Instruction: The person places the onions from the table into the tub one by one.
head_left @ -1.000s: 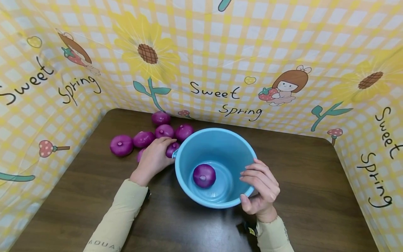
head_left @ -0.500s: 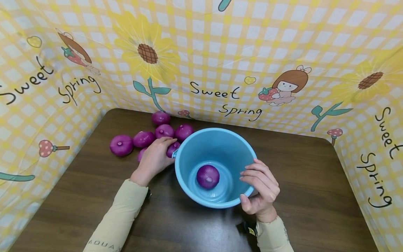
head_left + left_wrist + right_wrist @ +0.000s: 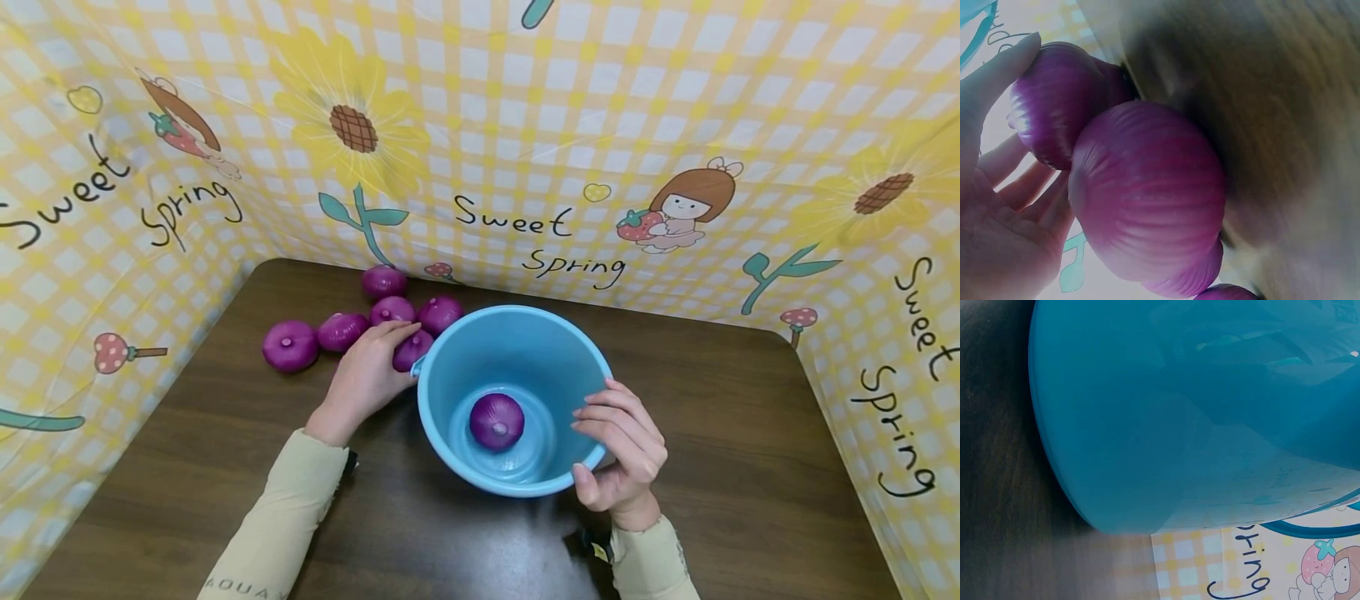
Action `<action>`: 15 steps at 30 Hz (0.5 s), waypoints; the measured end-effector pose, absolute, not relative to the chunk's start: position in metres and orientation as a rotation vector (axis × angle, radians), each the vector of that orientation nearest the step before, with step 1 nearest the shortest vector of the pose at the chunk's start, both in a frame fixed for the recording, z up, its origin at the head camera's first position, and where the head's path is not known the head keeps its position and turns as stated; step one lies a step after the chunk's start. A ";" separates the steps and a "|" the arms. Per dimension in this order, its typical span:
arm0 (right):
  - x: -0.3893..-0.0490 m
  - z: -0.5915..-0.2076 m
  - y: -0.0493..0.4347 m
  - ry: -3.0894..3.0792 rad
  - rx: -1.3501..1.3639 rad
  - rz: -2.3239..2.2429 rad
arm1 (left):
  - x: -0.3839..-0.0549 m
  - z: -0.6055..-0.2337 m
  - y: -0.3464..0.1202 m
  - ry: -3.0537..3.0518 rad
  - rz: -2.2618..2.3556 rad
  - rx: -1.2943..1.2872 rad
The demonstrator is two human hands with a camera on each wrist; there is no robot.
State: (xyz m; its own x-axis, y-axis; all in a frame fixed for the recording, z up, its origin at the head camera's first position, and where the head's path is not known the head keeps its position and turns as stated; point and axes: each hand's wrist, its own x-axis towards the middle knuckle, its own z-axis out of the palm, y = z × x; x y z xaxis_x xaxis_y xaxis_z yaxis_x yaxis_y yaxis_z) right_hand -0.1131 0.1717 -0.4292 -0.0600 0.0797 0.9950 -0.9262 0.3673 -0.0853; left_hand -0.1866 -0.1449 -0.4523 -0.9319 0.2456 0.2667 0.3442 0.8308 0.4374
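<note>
Left fingers point(image 3: 1025, 184) clamped on onion point(image 3: 413, 352), right fingers point(image 3: 621, 429) on bucket point(image 3: 525, 342); hasty lifting might roll neighbouring onions point(image 3: 393, 309) beside left fingers.

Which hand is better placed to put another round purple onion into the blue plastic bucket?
Probably the left hand: it holds a round purple onion beside the bucket, while the right hand grips the bucket's opposite side.

left hand point(image 3: 1007, 228) grips purple onion point(image 3: 1054, 103); second onion point(image 3: 1150, 190) large in foreground; wooden tabletop point(image 3: 1291, 119) at right.
</note>
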 end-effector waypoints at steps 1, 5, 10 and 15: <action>-0.113 -0.429 0.172 -1.367 0.843 1.007 | -0.186 -0.450 -0.145 -2.810 -0.737 -0.456; -0.113 -0.429 0.171 -1.356 0.842 1.011 | -0.184 -0.443 -0.146 -2.789 -0.781 -0.440; -0.113 -0.429 0.171 -1.354 0.842 1.013 | -0.180 -0.435 -0.149 -2.718 -0.831 -0.437; -0.113 -0.430 0.172 -1.363 0.840 1.011 | -0.179 -0.429 -0.151 -2.655 -0.877 -0.445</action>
State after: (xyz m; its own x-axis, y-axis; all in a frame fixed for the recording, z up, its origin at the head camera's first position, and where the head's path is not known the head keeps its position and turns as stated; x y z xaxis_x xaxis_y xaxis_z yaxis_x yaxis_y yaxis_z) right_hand -0.1131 0.1718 -0.4302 -0.0574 0.0857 0.9947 -0.9270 0.3654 -0.0849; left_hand -0.1787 -0.1506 -0.4293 -0.9040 0.1935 0.3812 0.3825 0.7644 0.5190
